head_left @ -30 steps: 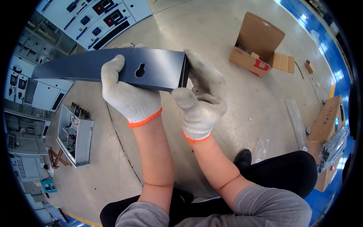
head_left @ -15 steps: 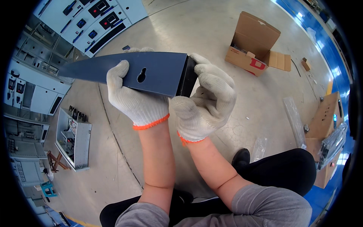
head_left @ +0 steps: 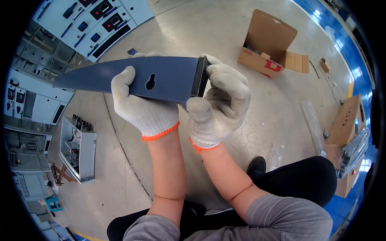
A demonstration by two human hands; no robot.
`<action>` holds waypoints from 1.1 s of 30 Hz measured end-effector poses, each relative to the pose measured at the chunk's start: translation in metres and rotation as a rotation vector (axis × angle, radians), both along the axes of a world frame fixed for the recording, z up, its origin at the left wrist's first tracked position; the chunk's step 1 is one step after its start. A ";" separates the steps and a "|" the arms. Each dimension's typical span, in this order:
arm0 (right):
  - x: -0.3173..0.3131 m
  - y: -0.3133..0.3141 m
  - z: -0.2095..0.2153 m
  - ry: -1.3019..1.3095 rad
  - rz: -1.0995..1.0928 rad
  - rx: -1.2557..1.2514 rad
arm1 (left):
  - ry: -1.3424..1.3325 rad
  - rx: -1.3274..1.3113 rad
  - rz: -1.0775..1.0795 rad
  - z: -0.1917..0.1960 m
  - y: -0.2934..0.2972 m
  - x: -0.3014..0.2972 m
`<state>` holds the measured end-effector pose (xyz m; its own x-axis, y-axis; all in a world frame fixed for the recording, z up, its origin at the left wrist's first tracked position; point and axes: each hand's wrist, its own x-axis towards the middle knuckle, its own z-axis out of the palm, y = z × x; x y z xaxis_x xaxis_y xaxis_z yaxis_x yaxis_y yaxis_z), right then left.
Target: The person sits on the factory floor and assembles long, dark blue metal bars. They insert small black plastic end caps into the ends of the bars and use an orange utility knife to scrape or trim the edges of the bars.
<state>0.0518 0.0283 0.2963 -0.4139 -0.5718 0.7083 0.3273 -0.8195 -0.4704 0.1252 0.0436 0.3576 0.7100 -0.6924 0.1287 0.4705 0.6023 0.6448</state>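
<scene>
The long dark-blue metal panel [head_left: 132, 76] is held in the air above the concrete floor [head_left: 249, 116], its far-left end unsupported and reaching toward the grey cabinets [head_left: 86, 18]; the left hand [head_left: 142, 106] wraps it beside the keyhole slot [head_left: 150, 81], fingers curled over the top edge; the right hand [head_left: 219, 102] pinches the near end, fingers closed on its rim; the overhang could lever the panel down, and knit gloves may slip on smooth paint.
</scene>
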 end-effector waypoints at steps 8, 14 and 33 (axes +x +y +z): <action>-0.008 -0.005 -0.002 0.103 -0.048 -0.069 | 0.006 0.011 -0.010 0.001 0.000 -0.003; 0.003 0.001 -0.004 -0.003 -0.018 -0.086 | -0.016 0.011 -0.048 -0.001 0.000 -0.005; -0.014 -0.013 -0.002 0.393 0.223 0.329 | 0.098 0.053 0.007 -0.013 -0.002 0.018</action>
